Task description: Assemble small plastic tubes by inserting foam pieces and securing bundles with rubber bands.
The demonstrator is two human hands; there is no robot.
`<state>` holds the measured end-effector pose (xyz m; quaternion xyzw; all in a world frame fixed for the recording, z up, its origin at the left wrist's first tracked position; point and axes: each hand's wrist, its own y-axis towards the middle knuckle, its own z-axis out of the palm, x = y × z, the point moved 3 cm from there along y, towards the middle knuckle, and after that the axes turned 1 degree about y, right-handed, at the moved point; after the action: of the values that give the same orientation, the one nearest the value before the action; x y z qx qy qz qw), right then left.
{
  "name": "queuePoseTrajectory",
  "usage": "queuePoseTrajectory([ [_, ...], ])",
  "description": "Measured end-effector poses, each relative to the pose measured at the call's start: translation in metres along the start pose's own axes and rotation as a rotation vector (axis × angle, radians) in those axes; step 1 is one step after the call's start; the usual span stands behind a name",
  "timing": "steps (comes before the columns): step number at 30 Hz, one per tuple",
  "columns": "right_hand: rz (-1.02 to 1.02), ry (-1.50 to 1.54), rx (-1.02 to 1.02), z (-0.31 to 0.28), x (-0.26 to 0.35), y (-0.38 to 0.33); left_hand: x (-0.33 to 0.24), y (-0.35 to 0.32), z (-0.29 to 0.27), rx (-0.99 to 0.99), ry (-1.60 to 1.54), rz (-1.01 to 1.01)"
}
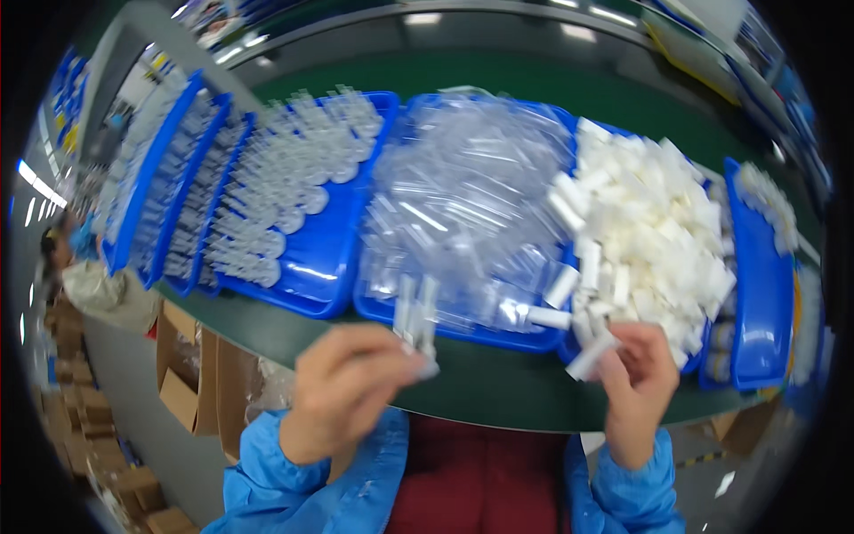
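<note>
My left hand is closed on a clear plastic tube-shaped piece, which stands upright from the fingertips; motion blurs it. In my right hand, thumb and fingers pinch a small white cylinder at the near edge of a heap of white cylinders. Between the hands and farther back, clear plastic sleeves fill a blue tray. Two white cylinders lie across its near right corner. Farther left, a blue tray holds rows of upright clear tube pieces with round bases.
Blue trays of similar clear pieces overlap at the left. Another blue tray stands at the far right with pale parts behind it. The green tabletop curves along my front. Open cardboard boxes sit below its left edge.
</note>
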<state>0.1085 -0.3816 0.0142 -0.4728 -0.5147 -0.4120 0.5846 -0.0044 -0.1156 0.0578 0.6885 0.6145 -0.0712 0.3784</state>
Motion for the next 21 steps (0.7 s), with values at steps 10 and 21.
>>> queuePoseTrajectory([
  [10, 0.034, 0.188, -0.062, -0.003, -0.015, 0.005, -0.031, -0.001, 0.084, 0.25, -0.452, 0.103],
  [21, 0.11, 0.281, 0.092, -0.005, -0.016, 0.003, -0.028, -0.004, 0.09, 0.281, -0.699, 0.042],
])
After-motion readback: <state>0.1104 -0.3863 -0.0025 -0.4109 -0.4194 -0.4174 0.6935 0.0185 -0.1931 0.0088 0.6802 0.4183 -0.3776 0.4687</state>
